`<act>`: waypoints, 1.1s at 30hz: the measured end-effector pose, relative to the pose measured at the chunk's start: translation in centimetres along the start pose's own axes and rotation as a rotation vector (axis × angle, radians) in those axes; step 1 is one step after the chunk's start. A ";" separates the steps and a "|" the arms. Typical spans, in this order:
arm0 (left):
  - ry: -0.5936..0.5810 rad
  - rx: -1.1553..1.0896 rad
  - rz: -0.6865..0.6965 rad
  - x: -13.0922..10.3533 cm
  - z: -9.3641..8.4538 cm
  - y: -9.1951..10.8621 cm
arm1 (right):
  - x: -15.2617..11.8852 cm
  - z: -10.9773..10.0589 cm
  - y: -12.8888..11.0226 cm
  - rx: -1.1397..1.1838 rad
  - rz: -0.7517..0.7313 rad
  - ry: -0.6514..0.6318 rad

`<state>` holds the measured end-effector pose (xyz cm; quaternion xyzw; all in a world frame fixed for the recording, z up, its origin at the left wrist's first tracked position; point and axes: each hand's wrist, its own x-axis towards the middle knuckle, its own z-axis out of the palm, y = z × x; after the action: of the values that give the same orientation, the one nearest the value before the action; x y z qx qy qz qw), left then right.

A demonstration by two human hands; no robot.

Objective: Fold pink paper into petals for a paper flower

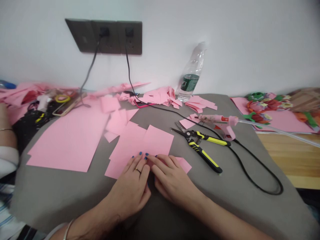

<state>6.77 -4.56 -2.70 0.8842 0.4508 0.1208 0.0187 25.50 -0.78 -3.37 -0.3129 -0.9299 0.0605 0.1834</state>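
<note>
While the grey table (237,210) spread across the lower frame, thin, square-cornered pink paper (135,140) lay near centre, under and just beyond the left hand (132,183) and right hand (172,176). Both were curled; whether they gripped it, I couldn't tell.

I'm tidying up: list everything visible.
Paper sheets, scraps: many, pink, across table
Wire strippers: one, black-yellow, right
Glue gun: one, pink, right
Glue stick: one, translucent, right
Bottle: one, clear, by wall
Outlet panel: one, dark, wall
Cords: two, black, outlets
Phone: one, gold-edged, back left
Blurred clutter: uncounted, black, left
Craft flowers: several, multicoloured, right
Table: one, grey, centre
Another person's sleeve: one, white, left
Left hand: one, blue nails, centre
Right hand: one, blue nails, centre
</note>
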 end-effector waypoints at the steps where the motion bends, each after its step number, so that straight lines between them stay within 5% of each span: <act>1: -0.001 0.001 -0.002 -0.1 0.0 0.0 | 0.2 0.0 0.1 -0.006 -0.018 -0.020; 7: 0.003 0.027 -0.055 0.0 -0.2 0.3 | -0.1 -0.5 0.9 -0.029 -0.022 -0.028; 21: -0.068 0.055 -0.051 -0.1 -0.2 0.2 | -5.9 -5.3 4.0 -0.103 0.257 0.039; 33: -0.116 0.079 0.020 -1.2 0.3 0.0 | -3.6 -3.3 1.9 -0.166 0.342 0.032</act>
<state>6.20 -5.51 -3.22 0.8943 0.4444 0.0516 0.0086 30.46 -1.45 -1.83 -0.4816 -0.8619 0.0090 0.1585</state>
